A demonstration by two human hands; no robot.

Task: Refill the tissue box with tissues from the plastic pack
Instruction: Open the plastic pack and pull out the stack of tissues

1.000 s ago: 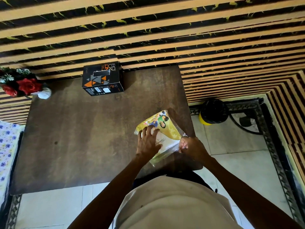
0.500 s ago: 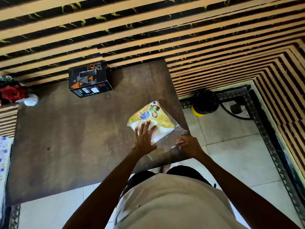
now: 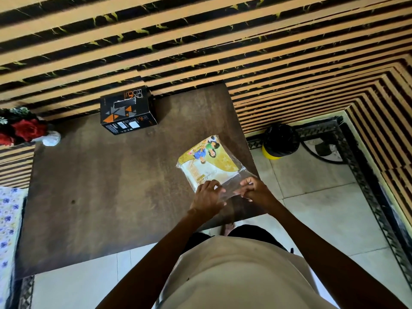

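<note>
The plastic pack of tissues (image 3: 211, 162), yellow and white with cartoon figures, lies near the right edge of the dark wooden table (image 3: 107, 188). My left hand (image 3: 208, 198) pinches the clear near end of the pack from the left. My right hand (image 3: 256, 190) pinches the same clear flap from the right. The black tissue box (image 3: 127, 111) with orange triangles stands at the table's far edge, well apart from both hands; a slot shows on its top.
Red artificial flowers (image 3: 24, 129) in a white holder sit at the table's far left corner. A black and yellow bin (image 3: 279, 141) stands on the tiled floor right of the table. The striped wall rises behind. A flowered cloth (image 3: 9, 219) lies at the left.
My left hand slid off the top of the pack toward me and now pinches the clear near end. My right hand stays on that flap. The camera view shifted.
</note>
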